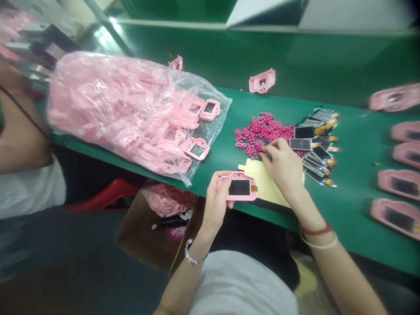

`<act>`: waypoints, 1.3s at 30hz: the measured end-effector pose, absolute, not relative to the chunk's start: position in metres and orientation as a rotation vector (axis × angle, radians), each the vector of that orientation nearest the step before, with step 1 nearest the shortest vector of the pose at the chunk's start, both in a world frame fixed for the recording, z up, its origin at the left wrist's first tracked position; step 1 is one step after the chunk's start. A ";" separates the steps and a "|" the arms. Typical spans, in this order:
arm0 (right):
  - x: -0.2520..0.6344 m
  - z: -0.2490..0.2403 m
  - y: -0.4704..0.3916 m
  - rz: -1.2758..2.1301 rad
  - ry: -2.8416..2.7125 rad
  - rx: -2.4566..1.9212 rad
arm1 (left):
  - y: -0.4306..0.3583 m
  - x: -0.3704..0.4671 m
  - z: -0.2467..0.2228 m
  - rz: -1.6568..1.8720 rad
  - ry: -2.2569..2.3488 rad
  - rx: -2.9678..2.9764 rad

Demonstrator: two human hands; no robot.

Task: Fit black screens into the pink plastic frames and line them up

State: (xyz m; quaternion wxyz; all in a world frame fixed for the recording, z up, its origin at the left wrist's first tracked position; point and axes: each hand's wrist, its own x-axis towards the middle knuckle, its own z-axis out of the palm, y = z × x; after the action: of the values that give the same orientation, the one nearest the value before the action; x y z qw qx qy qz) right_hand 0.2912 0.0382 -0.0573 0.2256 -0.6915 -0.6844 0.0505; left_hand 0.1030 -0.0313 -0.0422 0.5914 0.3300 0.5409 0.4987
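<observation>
My left hand (216, 202) is closed on a pink casing (223, 192), whose dark screen (239, 187) faces up, with an orange ribbon at its right side. The fingers of my right hand (282, 165) are bent together at the lower edge of a pile of small magenta parts (267, 127); what is between the fingertips, if anything, is too small to make out. Under my right hand lies a yellow pad (259, 175) at the table's front edge. Right of the pile are several loose screens (303, 132) with orange ribbons.
A clear plastic bag (111, 100) full of pink casings lies on the green table (226, 144) at left. More casings (398, 183) line the right side. A pink part (262, 82) stands at the back. A person's arm (24, 113) is far left, above a cardboard box (141, 227).
</observation>
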 end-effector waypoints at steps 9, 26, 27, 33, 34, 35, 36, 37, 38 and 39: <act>0.307 -0.037 -0.004 0.354 -1.710 -1.732 | -0.030 0.100 -0.045 1.133 1.155 0.795; 0.287 0.008 -0.068 0.591 -1.811 -1.495 | -0.044 0.122 -0.035 0.977 1.021 0.872; 0.282 0.003 -0.069 0.550 -1.848 -1.484 | -0.046 0.125 -0.033 0.957 1.011 0.869; 0.266 -0.015 -0.069 0.305 -1.870 -1.564 | -0.056 0.131 -0.029 0.874 0.997 0.911; 0.267 -0.016 -0.070 0.294 -1.829 -1.577 | -0.057 0.130 -0.029 0.872 1.004 0.928; 0.268 -0.017 -0.071 0.298 -1.786 -1.578 | -0.058 0.129 -0.029 0.864 1.010 0.941; 0.269 -0.017 -0.072 0.317 -1.744 -1.578 | -0.059 0.129 -0.028 0.852 1.012 0.954; 0.270 -0.017 -0.072 0.344 -1.703 -1.585 | -0.059 0.128 -0.027 0.838 1.007 0.964; 0.271 -0.017 -0.073 0.383 -1.672 -1.604 | -0.060 0.127 -0.025 0.819 0.997 0.971; 0.271 -0.018 -0.074 0.435 -1.657 -1.630 | -0.061 0.128 -0.024 0.799 0.984 0.976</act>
State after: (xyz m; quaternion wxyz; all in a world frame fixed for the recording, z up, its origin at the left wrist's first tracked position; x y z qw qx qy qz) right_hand 0.2714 -0.0743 -0.0176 0.3788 -0.6379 -0.6485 0.1703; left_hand 0.1275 -0.0606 -0.0240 0.6968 0.4377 0.4411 0.3582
